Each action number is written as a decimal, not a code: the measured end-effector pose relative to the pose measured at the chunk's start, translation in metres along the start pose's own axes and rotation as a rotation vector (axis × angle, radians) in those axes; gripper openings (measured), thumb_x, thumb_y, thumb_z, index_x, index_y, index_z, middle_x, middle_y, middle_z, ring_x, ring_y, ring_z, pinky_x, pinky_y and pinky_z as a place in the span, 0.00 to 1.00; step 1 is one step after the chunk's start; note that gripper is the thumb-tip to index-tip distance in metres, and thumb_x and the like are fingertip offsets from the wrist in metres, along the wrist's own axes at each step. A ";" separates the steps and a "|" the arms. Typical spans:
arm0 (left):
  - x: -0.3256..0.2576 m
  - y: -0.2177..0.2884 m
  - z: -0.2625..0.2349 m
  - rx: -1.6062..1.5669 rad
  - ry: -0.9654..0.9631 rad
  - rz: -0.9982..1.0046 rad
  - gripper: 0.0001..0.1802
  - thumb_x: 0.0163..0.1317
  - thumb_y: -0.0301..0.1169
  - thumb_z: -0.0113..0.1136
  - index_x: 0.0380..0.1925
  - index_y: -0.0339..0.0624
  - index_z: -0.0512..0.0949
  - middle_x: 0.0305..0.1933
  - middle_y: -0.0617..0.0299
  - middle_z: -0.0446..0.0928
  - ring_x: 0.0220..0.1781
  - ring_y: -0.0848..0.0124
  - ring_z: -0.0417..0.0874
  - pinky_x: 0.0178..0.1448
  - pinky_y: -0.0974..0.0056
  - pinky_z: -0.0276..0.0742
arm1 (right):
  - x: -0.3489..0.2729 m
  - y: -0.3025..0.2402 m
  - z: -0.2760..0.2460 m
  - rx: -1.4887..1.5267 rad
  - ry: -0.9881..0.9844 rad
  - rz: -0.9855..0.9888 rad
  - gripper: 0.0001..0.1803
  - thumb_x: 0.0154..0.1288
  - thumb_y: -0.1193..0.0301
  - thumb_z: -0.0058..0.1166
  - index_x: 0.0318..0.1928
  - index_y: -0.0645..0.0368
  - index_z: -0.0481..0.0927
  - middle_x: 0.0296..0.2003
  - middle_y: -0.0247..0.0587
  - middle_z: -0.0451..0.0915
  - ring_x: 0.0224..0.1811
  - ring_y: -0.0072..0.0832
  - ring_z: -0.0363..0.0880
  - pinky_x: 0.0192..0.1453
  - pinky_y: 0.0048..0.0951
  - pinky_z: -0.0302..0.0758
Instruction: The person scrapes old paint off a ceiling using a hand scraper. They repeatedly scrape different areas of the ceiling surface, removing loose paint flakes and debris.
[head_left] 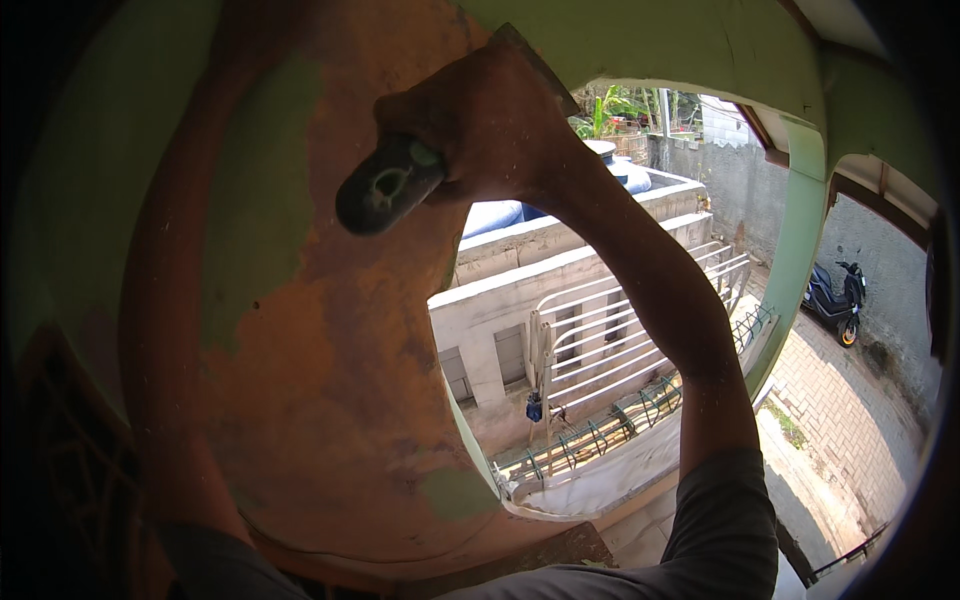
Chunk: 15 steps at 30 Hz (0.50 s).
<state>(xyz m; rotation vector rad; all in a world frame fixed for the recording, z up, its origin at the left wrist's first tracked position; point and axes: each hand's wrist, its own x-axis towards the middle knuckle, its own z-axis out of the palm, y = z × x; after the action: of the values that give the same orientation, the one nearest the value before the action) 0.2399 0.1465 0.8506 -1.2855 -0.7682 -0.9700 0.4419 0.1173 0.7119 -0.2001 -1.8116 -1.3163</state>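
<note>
My right hand [490, 125] is raised and wrapped round a scraper. The scraper's thick dark handle [385, 190], with a hole in its end, points down and left toward me. Past my knuckles shows its flat blade [537, 68], at the upper wall near the opening's top corner. In front of me the wall [340, 330] has green paint with large bare orange-brown patches. My left arm [165, 300] reaches up along the wall on the left. Of my left hand [262, 22], only a dim part shows at the top edge; its fingers are hidden.
Right of the wall is an opening edged by a pale green post [795, 200]. Beyond it are a white metal railing [610, 320], a low building [490, 330], blue tanks [490, 217] and a parked scooter [835, 300] on a paved lane [840, 400].
</note>
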 end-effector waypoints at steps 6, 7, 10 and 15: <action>0.004 0.008 0.011 -0.053 0.025 -0.013 0.34 0.74 0.38 0.49 0.79 0.55 0.55 0.83 0.52 0.52 0.84 0.50 0.50 0.84 0.36 0.42 | -0.004 0.034 0.009 -0.148 -0.031 0.071 0.15 0.38 0.61 0.72 0.28 0.44 0.80 0.17 0.30 0.77 0.21 0.32 0.82 0.25 0.37 0.75; 0.004 0.008 0.012 -0.052 0.026 -0.005 0.34 0.74 0.38 0.49 0.79 0.55 0.55 0.83 0.53 0.52 0.84 0.50 0.50 0.84 0.36 0.41 | -0.008 0.038 0.010 -0.092 0.005 0.069 0.15 0.38 0.61 0.72 0.28 0.44 0.80 0.17 0.30 0.77 0.20 0.32 0.82 0.25 0.37 0.75; 0.002 0.007 0.010 -0.084 0.044 -0.026 0.34 0.74 0.39 0.49 0.79 0.55 0.55 0.83 0.52 0.52 0.84 0.51 0.49 0.84 0.36 0.41 | 0.003 0.005 -0.001 0.002 0.070 -0.059 0.15 0.37 0.62 0.72 0.28 0.44 0.80 0.16 0.29 0.76 0.20 0.32 0.81 0.24 0.36 0.74; 0.001 0.018 0.021 -0.084 0.068 -0.018 0.33 0.75 0.40 0.47 0.79 0.55 0.55 0.83 0.51 0.51 0.84 0.49 0.49 0.84 0.36 0.41 | 0.009 0.020 -0.001 -0.006 -0.230 0.112 0.16 0.46 0.53 0.68 0.36 0.41 0.86 0.26 0.39 0.85 0.33 0.42 0.88 0.39 0.46 0.84</action>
<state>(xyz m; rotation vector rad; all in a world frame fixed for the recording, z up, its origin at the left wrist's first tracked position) 0.2576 0.1675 0.8469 -1.3135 -0.6943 -1.0648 0.4480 0.1222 0.7323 -0.4659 -1.9568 -1.2618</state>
